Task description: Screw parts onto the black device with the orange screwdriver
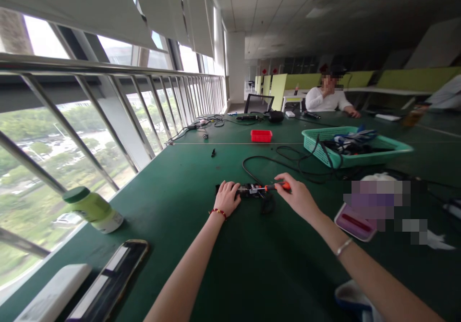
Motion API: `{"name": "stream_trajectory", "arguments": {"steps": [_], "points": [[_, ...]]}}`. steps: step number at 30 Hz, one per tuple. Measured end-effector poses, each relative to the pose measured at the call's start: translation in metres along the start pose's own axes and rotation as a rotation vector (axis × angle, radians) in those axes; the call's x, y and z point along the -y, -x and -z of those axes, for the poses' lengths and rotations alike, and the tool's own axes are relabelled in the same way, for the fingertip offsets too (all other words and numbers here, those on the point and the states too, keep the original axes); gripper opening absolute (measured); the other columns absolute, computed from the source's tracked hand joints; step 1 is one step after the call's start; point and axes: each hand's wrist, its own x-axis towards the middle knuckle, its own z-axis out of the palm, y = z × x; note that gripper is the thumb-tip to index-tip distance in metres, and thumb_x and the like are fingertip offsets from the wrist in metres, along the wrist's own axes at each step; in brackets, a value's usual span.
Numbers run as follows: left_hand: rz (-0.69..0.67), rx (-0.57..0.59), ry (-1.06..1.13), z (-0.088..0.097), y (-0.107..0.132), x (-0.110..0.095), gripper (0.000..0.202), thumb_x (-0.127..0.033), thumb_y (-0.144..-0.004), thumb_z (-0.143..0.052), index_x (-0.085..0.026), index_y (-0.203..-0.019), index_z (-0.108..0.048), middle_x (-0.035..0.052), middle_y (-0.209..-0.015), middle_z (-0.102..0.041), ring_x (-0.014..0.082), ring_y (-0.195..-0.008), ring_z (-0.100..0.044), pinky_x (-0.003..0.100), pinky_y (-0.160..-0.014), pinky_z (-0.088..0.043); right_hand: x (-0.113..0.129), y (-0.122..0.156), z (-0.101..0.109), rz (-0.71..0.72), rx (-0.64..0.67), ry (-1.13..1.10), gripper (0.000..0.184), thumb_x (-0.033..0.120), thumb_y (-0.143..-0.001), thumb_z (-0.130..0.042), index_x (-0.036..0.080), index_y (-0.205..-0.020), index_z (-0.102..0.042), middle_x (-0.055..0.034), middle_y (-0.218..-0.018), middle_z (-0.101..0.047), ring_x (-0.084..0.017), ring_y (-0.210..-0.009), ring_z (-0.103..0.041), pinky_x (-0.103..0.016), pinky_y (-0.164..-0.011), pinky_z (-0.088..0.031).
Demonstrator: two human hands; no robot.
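A black, elongated corded device point(248, 191) lies on the green table with some of its inner parts showing; its exact kind is unclear. My left hand point(227, 199) is closed over its left end, holding it against the tabletop. In my right hand point(296, 194) is a screwdriver point(283, 186) with an orange handle, pinched between the fingers. The screwdriver lies nearly level, its shaft pointing left with the tip over the device's open part. Exactly what the tip touches is too small to tell. A black cable point(248, 161) curves away behind the device.
Beyond the hands stand a small red tray point(261, 136) and a teal basket point(392, 150) of cables and tools. At left are a green-capped bottle point(94, 210), a phone point(111, 281) and a white box point(54, 293). A person point(326, 98) sits across the table point(173, 245).
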Motion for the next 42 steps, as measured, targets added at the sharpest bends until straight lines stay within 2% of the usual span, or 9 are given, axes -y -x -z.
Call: {"name": "stream_trajectory", "arguments": {"steps": [6,10,15,19,24,28,32,35,42], "points": [[0.149,-0.039,-0.048,-0.008,-0.007,-0.01,0.046,-0.017,-0.083,-0.042,-0.018,-0.128,-0.047,0.0136,-0.125,-0.049,0.0257,-0.123,-0.041,0.048,-0.11,-0.024,0.02,-0.021,-0.018,-0.108,-0.123,-0.151,0.021,0.036,-0.074,-0.052,0.019,-0.086,-0.059,-0.0034,-0.085,-0.066,-0.016,-0.067,-0.061,-0.026,-0.059,-0.045],[0.304,-0.093,-0.033,-0.017,-0.011,-0.022,0.053,-0.011,-0.081,-0.038,-0.016,-0.134,-0.041,0.0148,-0.129,-0.048,0.0274,-0.129,-0.037,0.052,-0.11,-0.023,0.033,-0.019,-0.029,-0.197,-0.206,-0.11,0.032,0.045,-0.081,-0.044,0.019,-0.076,-0.063,-0.0065,-0.071,-0.066,-0.02,-0.067,-0.06,-0.027,-0.056,-0.041],[0.355,-0.096,0.002,-0.019,-0.011,-0.026,0.052,-0.013,-0.084,-0.036,-0.014,-0.136,-0.037,0.0129,-0.138,-0.043,0.0249,-0.132,-0.033,0.048,-0.112,-0.022,0.034,-0.011,-0.032,-0.32,-0.323,-0.076,0.045,0.056,-0.081,-0.039,0.018,-0.07,-0.061,-0.0103,-0.063,-0.063,-0.024,-0.063,-0.059,-0.029,-0.053,-0.037],[0.386,-0.09,0.062,-0.017,-0.01,-0.024,0.051,-0.014,-0.082,-0.039,-0.012,-0.133,-0.04,0.0133,-0.138,-0.042,0.0234,-0.133,-0.031,0.046,-0.113,-0.022,0.025,-0.011,-0.032,-0.321,-0.308,-0.14,0.037,0.05,-0.079,-0.044,0.018,-0.074,-0.062,-0.0085,-0.066,-0.064,-0.022,-0.061,-0.059,-0.029,-0.053,-0.04],[0.432,-0.167,0.112,-0.018,-0.007,-0.023,0.051,-0.015,-0.078,-0.046,-0.018,-0.129,-0.045,0.0134,-0.14,-0.04,0.0274,-0.133,-0.032,0.052,-0.109,-0.025,0.019,-0.017,-0.032,-0.302,-0.292,-0.204,0.027,0.041,-0.072,-0.052,0.019,-0.086,-0.057,-0.0047,-0.072,-0.063,-0.018,-0.058,-0.059,-0.028,-0.052,-0.045],[0.538,-0.241,0.158,-0.017,-0.004,-0.021,0.05,-0.019,-0.076,-0.051,-0.019,-0.126,-0.048,0.015,-0.14,-0.037,0.0335,-0.129,-0.035,0.057,-0.105,-0.028,0.018,-0.017,-0.026,-0.294,-0.267,-0.2,0.024,0.035,-0.067,-0.055,0.02,-0.085,-0.055,-0.0027,-0.076,-0.062,-0.017,-0.061,-0.061,-0.028,-0.054,-0.047],[0.589,-0.236,0.208,-0.015,-0.004,-0.019,0.048,-0.023,-0.077,-0.052,-0.017,-0.125,-0.049,0.0169,-0.139,-0.035,0.0352,-0.125,-0.038,0.056,-0.101,-0.033,0.022,-0.014,-0.018,-0.368,-0.115,-0.163,0.021,0.042,-0.073,-0.05,0.022,-0.08,-0.053,0.0016,-0.056,-0.057,-0.016,-0.047,-0.057,-0.028,-0.047,-0.045],[0.59,-0.22,0.215,-0.013,-0.005,-0.019,0.048,-0.024,-0.076,-0.053,-0.019,-0.124,-0.051,0.0156,-0.138,-0.035,0.0351,-0.124,-0.039,0.055,-0.1,-0.035,0.025,-0.012,-0.016,-0.428,-0.034,-0.16,0.029,0.048,-0.08,-0.041,0.022,-0.076,-0.053,0.0033,-0.043,-0.05,-0.016,-0.038,-0.052,-0.028,-0.043,-0.042],[0.544,-0.182,0.127,-0.014,-0.008,-0.023,0.054,-0.029,-0.07,-0.06,-0.02,-0.123,-0.05,0.0136,-0.145,-0.026,0.0346,-0.134,-0.023,0.057,-0.109,-0.015,0.019,-0.013,-0.012,-0.329,-0.139,-0.037,0.027,0.03,-0.07,-0.054,0.023,-0.096,-0.053,-0.0028,-0.073,-0.065,-0.02,-0.064,-0.064,-0.03,-0.057,-0.047]]}}
